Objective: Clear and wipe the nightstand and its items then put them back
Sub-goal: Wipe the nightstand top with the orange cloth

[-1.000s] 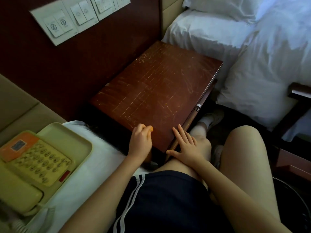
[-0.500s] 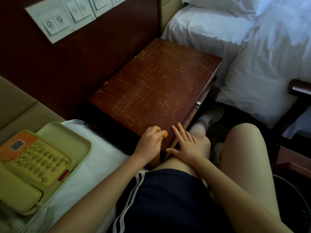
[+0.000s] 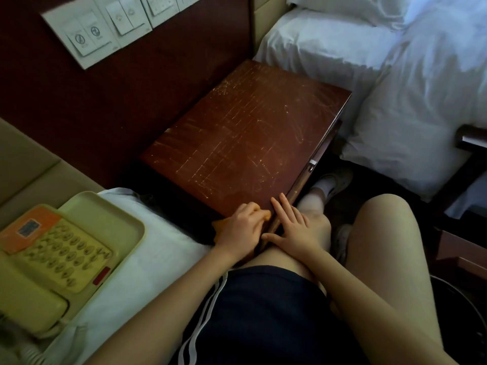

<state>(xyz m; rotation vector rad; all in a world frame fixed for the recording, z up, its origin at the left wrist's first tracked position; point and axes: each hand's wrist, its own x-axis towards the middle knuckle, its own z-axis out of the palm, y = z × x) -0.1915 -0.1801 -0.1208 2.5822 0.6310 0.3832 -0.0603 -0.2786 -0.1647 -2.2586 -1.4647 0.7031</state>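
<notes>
The nightstand (image 3: 245, 133) has a bare, scratched dark red-brown wooden top. My left hand (image 3: 241, 227) is closed around an orange cloth (image 3: 218, 224) at the top's near corner, with the cloth showing at the fingertips and beside the knuckles. My right hand (image 3: 295, 227) lies flat with fingers spread, resting on my left knee and touching the nightstand's front edge. A yellowish telephone (image 3: 44, 262) with an orange panel lies on the white bed at my left.
A white switch panel (image 3: 113, 25) is mounted on the dark wooden wall above. A second bed with white bedding (image 3: 395, 88) is to the right of the nightstand. A dark round bin (image 3: 463, 317) is at the lower right. My legs fill the foreground.
My left hand has slid the orange cloth rightward along the near edge of the nightstand to its front corner, ending against my right hand. My right hand has stayed put.
</notes>
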